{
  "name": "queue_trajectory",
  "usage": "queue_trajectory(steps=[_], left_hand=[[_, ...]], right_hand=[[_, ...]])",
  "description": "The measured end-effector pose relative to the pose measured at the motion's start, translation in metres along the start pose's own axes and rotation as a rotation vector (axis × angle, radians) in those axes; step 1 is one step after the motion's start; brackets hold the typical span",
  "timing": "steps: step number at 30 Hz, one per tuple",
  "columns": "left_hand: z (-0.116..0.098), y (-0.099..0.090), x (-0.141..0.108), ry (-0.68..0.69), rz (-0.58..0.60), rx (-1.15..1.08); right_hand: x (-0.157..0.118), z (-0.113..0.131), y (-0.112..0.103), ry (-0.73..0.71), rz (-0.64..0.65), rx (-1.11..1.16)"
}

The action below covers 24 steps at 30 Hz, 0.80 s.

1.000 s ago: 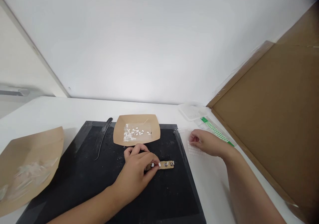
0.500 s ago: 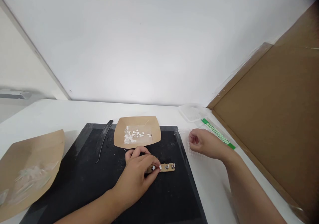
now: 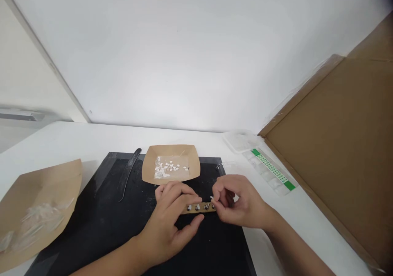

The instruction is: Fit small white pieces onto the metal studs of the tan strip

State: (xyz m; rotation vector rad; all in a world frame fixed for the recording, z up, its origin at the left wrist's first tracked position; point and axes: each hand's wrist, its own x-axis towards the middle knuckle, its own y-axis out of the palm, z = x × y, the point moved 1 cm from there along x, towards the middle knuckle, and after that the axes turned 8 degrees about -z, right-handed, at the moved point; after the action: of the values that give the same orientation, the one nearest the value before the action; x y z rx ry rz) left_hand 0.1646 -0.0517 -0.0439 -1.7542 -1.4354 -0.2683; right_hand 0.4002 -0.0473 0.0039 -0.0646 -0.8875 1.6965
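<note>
A narrow brown strip (image 3: 202,211) with several small metal clips carrying white pieces lies on the black mat (image 3: 202,251). My left hand (image 3: 172,218) rests over the strip's left end; its thumb and forefinger are apart, with nothing between their tips. At the strip's right end is my right hand (image 3: 236,200), with thumb and forefinger pinched on a small white piece (image 3: 211,198). Just beyond my left hand, a brown paper tray (image 3: 147,167) holds many small white oval pieces (image 3: 161,172).
A dark curved tool (image 3: 130,171) lies on the mat's left part. Far left stands a larger paper tray (image 3: 33,178) with clear plastic pieces. A green-and-white strip (image 3: 273,169), a clear lid (image 3: 241,140) and a cardboard panel (image 3: 334,153) are at right.
My right hand has moved left from beside the mat to the strip's right end. My left thumb and forefinger have parted, leaving a white piece on the strip.
</note>
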Motion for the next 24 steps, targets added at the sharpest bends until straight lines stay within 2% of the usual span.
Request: queue_trajectory(steps=[3, 7, 18, 24], left_hand=[[0.000, 0.000, 0.000, 0.021, -0.025, -0.006], [-0.001, 0.000, 0.001, 0.072, -0.015, -0.070], [-0.001, 0.000, 0.002, 0.124, -0.068, -0.121], [-0.001, -0.001, 0.004, 0.123, -0.087, -0.109]], right_hand=[[-0.002, 0.009, 0.010, -0.056, 0.030, 0.045], [-0.003, 0.013, 0.014, -0.059, 0.065, 0.091], [-0.003, 0.011, 0.013, -0.004, 0.076, 0.176], [-0.001, 0.010, 0.012, 0.047, 0.027, 0.190]])
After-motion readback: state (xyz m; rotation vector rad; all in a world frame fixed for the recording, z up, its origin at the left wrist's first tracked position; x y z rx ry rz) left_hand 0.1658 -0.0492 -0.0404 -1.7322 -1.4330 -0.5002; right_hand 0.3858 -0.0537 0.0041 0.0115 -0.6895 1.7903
